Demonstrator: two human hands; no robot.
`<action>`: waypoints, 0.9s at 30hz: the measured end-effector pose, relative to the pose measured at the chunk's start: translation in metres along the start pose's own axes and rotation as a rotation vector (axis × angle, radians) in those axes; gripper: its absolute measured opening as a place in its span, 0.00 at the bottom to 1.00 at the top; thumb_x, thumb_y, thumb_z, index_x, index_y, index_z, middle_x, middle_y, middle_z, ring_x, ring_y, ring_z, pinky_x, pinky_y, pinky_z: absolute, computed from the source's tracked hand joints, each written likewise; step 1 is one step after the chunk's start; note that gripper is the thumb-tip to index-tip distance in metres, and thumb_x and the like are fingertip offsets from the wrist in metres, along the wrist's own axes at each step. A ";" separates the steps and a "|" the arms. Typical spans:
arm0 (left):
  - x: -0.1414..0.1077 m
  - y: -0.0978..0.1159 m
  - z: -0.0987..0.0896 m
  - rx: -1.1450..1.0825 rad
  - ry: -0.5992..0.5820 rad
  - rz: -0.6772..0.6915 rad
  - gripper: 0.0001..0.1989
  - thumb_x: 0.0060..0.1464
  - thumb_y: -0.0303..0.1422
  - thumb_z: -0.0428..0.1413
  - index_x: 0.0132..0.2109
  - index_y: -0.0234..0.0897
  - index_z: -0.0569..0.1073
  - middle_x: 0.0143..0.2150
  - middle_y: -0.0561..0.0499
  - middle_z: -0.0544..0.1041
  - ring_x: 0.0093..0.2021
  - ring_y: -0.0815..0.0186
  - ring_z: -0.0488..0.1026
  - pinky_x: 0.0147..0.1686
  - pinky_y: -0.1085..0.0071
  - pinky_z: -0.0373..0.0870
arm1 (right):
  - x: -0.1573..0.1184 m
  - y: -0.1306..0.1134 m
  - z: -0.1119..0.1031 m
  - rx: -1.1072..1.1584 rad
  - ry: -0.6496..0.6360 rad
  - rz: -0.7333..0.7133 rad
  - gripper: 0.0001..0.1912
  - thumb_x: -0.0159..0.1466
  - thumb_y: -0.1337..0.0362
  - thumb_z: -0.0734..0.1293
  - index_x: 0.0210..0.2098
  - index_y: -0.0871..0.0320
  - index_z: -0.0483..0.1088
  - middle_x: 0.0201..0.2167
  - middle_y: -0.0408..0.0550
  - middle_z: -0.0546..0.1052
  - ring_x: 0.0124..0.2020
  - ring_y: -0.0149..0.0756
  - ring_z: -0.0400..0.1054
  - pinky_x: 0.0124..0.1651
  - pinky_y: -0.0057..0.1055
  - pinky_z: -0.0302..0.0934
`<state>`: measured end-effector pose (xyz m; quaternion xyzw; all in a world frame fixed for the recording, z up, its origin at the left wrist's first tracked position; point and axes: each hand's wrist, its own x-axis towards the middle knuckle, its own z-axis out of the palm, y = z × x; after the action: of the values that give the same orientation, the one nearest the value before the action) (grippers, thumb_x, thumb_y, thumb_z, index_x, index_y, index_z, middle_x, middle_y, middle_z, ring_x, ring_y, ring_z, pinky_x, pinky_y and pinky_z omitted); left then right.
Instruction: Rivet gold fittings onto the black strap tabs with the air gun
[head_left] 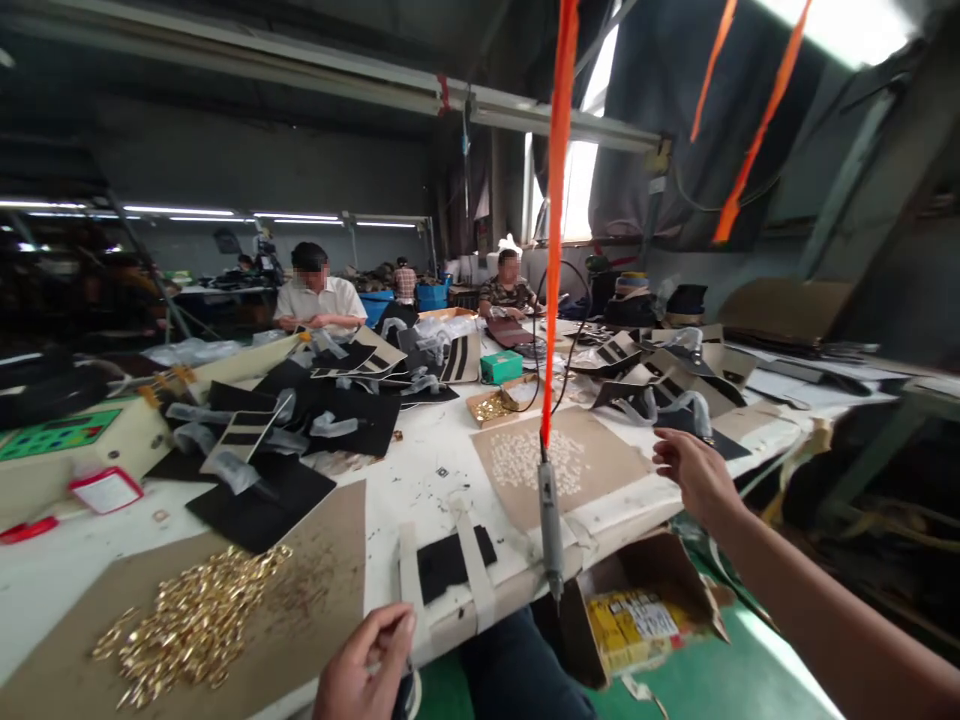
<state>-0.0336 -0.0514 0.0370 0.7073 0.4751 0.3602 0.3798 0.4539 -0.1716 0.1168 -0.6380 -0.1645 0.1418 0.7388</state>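
Observation:
My left hand (pixel 364 665) is low at the table's front edge, its thumb and fingertips pressed together. Whatever lies between them, if anything, is too small or hidden to name. My right hand (pixel 696 475) hovers at the right with loosely curved fingers apart, and nothing shows in it. Just behind it lies a black panel (pixel 724 443) with a plastic-wrapped strap (pixel 688 405). Between my hands an electric screwdriver (pixel 551 530) hangs upright from an orange strap (pixel 556 220). A black pad (pixel 454 562) is held down by pale tape strips at the edge.
Gold metal fittings (pixel 199 620) are heaped on cardboard at left; small white pieces (pixel 532 462) cover another sheet. Black panels (pixel 352 415) pile behind, near a green box (pixel 501 367). Below the edge sits an open carton (pixel 652 600). Two people (pixel 322 300) work across the table.

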 end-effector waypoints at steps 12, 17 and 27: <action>0.021 -0.005 0.009 -0.185 0.023 -0.111 0.14 0.62 0.41 0.56 0.38 0.35 0.80 0.26 0.50 0.77 0.28 0.64 0.73 0.30 0.71 0.67 | -0.163 0.025 0.233 -0.265 -1.055 -0.278 0.28 0.73 0.40 0.58 0.30 0.55 0.69 0.23 0.46 0.73 0.29 0.39 0.70 0.38 0.34 0.65; 0.020 -0.022 0.012 -0.213 0.046 -0.191 0.08 0.56 0.36 0.60 0.36 0.37 0.82 0.29 0.48 0.80 0.31 0.62 0.74 0.33 0.69 0.69 | -0.185 0.065 0.384 -0.298 -1.184 -0.257 0.17 0.71 0.50 0.63 0.41 0.58 0.72 0.34 0.48 0.79 0.30 0.37 0.74 0.34 0.32 0.67; 0.039 -0.085 0.044 -0.221 -0.226 -0.242 0.14 0.42 0.50 0.67 0.36 0.53 0.86 0.24 0.49 0.81 0.28 0.57 0.78 0.27 0.67 0.71 | -0.268 0.121 0.607 -0.556 -1.264 -0.437 0.21 0.62 0.55 0.73 0.50 0.60 0.76 0.50 0.57 0.80 0.52 0.50 0.74 0.53 0.38 0.65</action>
<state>-0.0183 -0.0012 -0.0520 0.6349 0.4687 0.2801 0.5466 -0.0461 0.2774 0.0610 -0.5507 -0.7142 0.2855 0.3244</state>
